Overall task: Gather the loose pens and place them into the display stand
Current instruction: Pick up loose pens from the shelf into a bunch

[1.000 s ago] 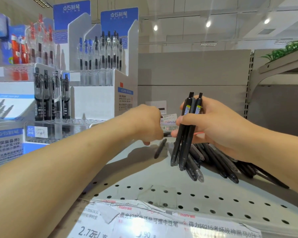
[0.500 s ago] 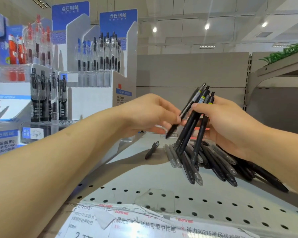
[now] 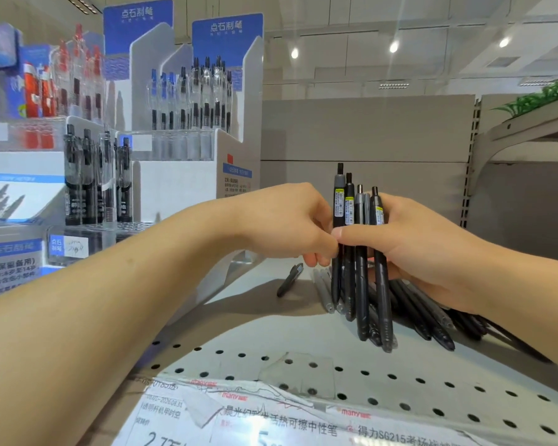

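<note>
Nearest you, the perforated shelf (image 3: 400, 378) is running bare along its front lip above the price strip (image 3: 271, 420), so you are working with open deck between that edge and the pens. You are judging the job as barely under way: gathering is in hand, and nothing from this bunch is sitting in a stand yet.

Your right hand (image 3: 432, 249) is grasping a bundle of pens (image 3: 361, 252) upright, thumb across the front and fingers curled behind, tips hanging just above the shelf. Your left hand (image 3: 290, 223) is meeting the bundle at its left side, fingers curled in against the leftmost barrel; whether it is pinching that pen or only steadying it, you cannot tell.

Beneath and behind your right hand, the loose pile (image 3: 432, 313) is lying fanned across the deck, with one stray pen (image 3: 290, 280) apart to the left. All of that is waiting to be collected.

Farther off on the left, the display stand (image 3: 187, 175) is standing at the shelf's side, its tiers already holding upright pens. The back panel (image 3: 368, 140) is closing off the rear, so your clear path is leftward across the open shelf.
</note>
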The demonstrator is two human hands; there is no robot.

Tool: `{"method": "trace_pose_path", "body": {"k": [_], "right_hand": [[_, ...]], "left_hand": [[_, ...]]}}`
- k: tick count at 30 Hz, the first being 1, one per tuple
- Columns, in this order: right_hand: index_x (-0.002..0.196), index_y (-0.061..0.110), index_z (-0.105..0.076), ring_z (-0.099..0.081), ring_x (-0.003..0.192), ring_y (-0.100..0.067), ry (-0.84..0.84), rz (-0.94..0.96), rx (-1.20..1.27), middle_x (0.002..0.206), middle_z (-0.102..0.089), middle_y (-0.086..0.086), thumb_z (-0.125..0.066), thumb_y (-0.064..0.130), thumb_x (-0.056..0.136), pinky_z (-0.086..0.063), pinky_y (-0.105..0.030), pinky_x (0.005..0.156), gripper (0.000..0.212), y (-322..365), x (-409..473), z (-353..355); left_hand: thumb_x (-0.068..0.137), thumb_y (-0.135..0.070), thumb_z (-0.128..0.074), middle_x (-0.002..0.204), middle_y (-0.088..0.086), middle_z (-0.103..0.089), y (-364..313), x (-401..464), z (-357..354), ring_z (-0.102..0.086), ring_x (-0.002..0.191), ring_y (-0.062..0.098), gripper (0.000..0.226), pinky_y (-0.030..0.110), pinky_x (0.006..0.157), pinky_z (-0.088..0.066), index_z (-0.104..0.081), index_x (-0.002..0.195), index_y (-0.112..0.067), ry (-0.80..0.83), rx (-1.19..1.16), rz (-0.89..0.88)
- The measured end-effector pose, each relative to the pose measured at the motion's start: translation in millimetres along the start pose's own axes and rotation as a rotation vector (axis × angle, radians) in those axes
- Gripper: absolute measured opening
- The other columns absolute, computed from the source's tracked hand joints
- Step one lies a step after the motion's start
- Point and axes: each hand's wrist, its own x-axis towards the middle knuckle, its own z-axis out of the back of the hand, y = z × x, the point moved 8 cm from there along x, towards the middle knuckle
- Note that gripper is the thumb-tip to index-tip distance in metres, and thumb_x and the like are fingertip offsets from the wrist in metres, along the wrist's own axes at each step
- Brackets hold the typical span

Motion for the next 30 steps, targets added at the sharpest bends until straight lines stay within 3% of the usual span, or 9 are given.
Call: {"method": "trace_pose_path", "body": {"k": [4, 7, 10, 13, 15, 19, 23, 27, 30], "right_hand": [[0.093, 0.029, -0.072, -0.077, 0.083, -0.021, -0.061, 0.034, -0.039, 0.085, -0.078, 0.000, -0.078, 0.020, 0.082, -0.062, -0.043, 0.080, 0.015, 3, 0, 4], [0.092, 0.027, -0.072, -0.076, 0.086, -0.022, -0.071, 0.058, -0.061, 0.088, -0.078, -0.001, -0.077, 0.016, 0.083, -0.058, -0.050, 0.090, 0.014, 6, -2, 3], [0.096, 0.022, -0.070, -0.074, 0.096, -0.032, -0.045, 0.062, -0.043, 0.098, -0.077, -0.011, -0.073, 0.012, 0.084, -0.056, -0.055, 0.094, 0.015, 8, -3, -3], [0.089, 0.022, -0.070, -0.074, 0.086, -0.030, 0.015, 0.041, 0.052, 0.100, -0.076, -0.016, -0.073, 0.003, 0.082, -0.061, -0.053, 0.086, 0.021, 6, -3, -9], [0.085, 0.026, -0.073, -0.075, 0.076, -0.026, 0.056, -0.001, 0.158, 0.089, -0.078, -0.013, -0.074, -0.004, 0.081, -0.064, -0.039, 0.072, 0.030, 4, -4, -13], [0.096, 0.013, -0.062, -0.071, 0.066, -0.026, 0.011, -0.030, 0.259, 0.070, -0.071, -0.009, -0.063, -0.004, 0.089, -0.062, -0.034, 0.068, 0.019, 1, -4, -11], [0.088, 0.015, -0.056, -0.052, 0.050, -0.015, -0.104, 0.027, 0.320, 0.056, -0.051, 0.001, -0.065, 0.008, 0.096, -0.051, -0.024, 0.052, 0.014, 4, -4, -2], [0.090, 0.017, -0.055, -0.041, 0.046, -0.011, -0.274, 0.115, 0.311, 0.056, -0.044, 0.006, -0.070, 0.018, 0.095, -0.041, -0.025, 0.046, 0.015, 10, -1, 22], [0.094, 0.018, -0.057, -0.043, 0.045, -0.011, -0.331, 0.111, 0.281, 0.055, -0.045, 0.006, -0.073, 0.026, 0.093, -0.042, -0.027, 0.047, 0.018, 7, 0, 32]], "left_hand": [[0.087, -0.027, -0.057, 0.073, -0.012, -0.075, 10, 3, 4, -0.070, 0.068, 0.001, 0.018, 0.026, 0.073, -0.056, -0.075, 0.084, -0.023, -0.038, 0.120, 0.090], [0.094, -0.027, -0.055, 0.075, -0.001, -0.071, 22, 11, -3, -0.068, 0.071, 0.016, 0.023, 0.033, 0.068, -0.058, -0.071, 0.080, -0.019, -0.077, 0.381, 0.134], [0.094, -0.036, -0.056, 0.063, 0.001, -0.057, 32, 16, -23, -0.055, 0.061, 0.016, 0.037, 0.028, 0.052, -0.042, -0.053, 0.061, -0.020, -0.017, 0.542, 0.177], [0.090, -0.029, -0.058, 0.062, 0.002, -0.053, 40, 17, -38, -0.050, 0.059, 0.018, 0.031, 0.028, 0.049, -0.037, -0.052, 0.062, -0.016, 0.074, 0.675, 0.230], [0.084, -0.019, -0.061, 0.062, 0.003, -0.053, 43, 17, -36, -0.050, 0.059, 0.019, 0.022, 0.027, 0.049, -0.038, -0.053, 0.064, -0.015, 0.071, 0.697, 0.264], [0.077, -0.011, -0.068, 0.059, 0.000, -0.069, 45, 15, -13, -0.069, 0.057, 0.017, 0.004, 0.030, 0.056, -0.060, -0.064, 0.077, -0.013, -0.067, 0.408, 0.318], [0.090, -0.016, -0.063, 0.057, 0.003, -0.071, 39, 13, 5, -0.073, 0.055, 0.016, 0.007, 0.028, 0.053, -0.061, -0.064, 0.089, -0.009, -0.238, -0.095, 0.291], [0.092, -0.015, -0.064, 0.090, 0.013, -0.075, 22, 11, -2, -0.070, 0.056, 0.016, 0.018, 0.024, 0.052, -0.056, -0.069, 0.104, -0.002, -0.204, -0.321, 0.181], [0.093, -0.012, -0.067, 0.081, 0.001, -0.072, 2, 8, -9, -0.069, 0.064, 0.016, 0.008, 0.026, 0.060, -0.057, -0.070, 0.098, -0.008, -0.115, -0.442, 0.031]]}}
